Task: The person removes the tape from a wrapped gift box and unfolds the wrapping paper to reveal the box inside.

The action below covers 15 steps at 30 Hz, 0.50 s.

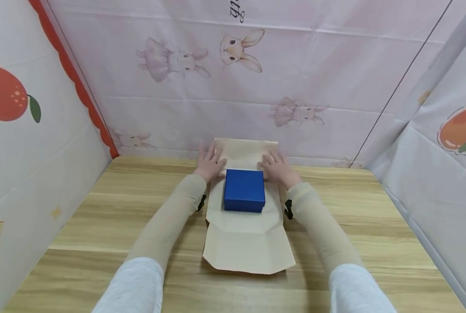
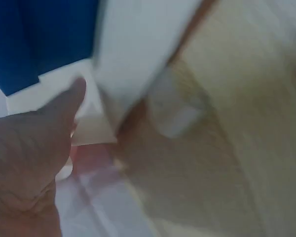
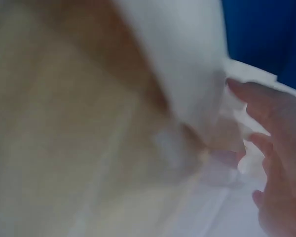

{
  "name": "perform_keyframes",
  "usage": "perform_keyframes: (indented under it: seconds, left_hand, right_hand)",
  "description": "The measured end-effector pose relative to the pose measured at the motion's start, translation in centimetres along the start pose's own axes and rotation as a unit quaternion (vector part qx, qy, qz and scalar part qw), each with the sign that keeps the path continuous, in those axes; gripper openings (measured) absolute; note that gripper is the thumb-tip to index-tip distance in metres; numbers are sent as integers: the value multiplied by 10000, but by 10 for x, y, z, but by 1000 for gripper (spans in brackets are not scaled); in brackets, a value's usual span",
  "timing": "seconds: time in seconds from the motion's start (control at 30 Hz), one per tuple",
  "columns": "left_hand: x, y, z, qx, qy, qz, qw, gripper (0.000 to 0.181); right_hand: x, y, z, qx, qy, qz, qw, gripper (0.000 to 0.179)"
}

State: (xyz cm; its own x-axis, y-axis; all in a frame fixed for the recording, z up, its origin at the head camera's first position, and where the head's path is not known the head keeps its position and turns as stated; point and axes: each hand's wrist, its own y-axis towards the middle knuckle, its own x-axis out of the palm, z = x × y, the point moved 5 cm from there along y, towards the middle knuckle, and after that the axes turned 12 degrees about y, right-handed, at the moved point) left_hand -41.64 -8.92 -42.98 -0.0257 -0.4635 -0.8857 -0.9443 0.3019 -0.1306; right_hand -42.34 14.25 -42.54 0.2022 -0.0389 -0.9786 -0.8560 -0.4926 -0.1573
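A blue lidded box (image 1: 244,190) rests on a creased cream card sheet (image 1: 245,222) that lies partly unfolded on the table. The sheet's far flap (image 1: 244,153) rises near the back wall. At the flap's left edge is my left hand (image 1: 210,166), fingers spread and mostly straight, thumb reaching inward. On the opposite edge, my right hand (image 1: 278,168) has its fingers extended toward the flap. Both wrist views show a thumb near the card beside the blue box; the left thumb (image 2: 71,101) is plain, and other fingers there are partly hidden. Contact behind the card cannot be seen.
Beneath everything is a wood-grain table (image 1: 139,208). A pink cloth wall (image 1: 201,82) with printed rabbits stands directly behind the sheet. White cloth with fruit prints closes off the left (image 1: 41,165) and right sides. The near flap (image 1: 248,250) extends toward me.
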Motion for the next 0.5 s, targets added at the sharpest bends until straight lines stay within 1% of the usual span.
perform_keyframes:
  seconds: [0.07, 0.13, 0.23, 0.37, 0.5]
  left_hand:
    - [8, -2, -1, 112, -185, -228, 9995, 77]
    - [15, -5, -3, 160, -349, -458, 9982, 81]
    - [21, -12, -8, 141, -646, -719, 9952, 85]
    - [23, -20, -17, 57, -916, -802, 9925, 87]
    - [20, -28, -22, -77, -1122, -862, 9899, 90]
  right_hand:
    - [8, -1, 4, 33, 191, -319, 9993, 54]
    - [16, -4, 8, 81, 423, -590, 9973, 54]
    - [24, -7, 17, 172, 809, -842, 9930, 61]
    - [29, -13, 30, 327, 1259, -948, 9870, 76]
    - [29, -19, 40, 536, 1454, -944, 9834, 86]
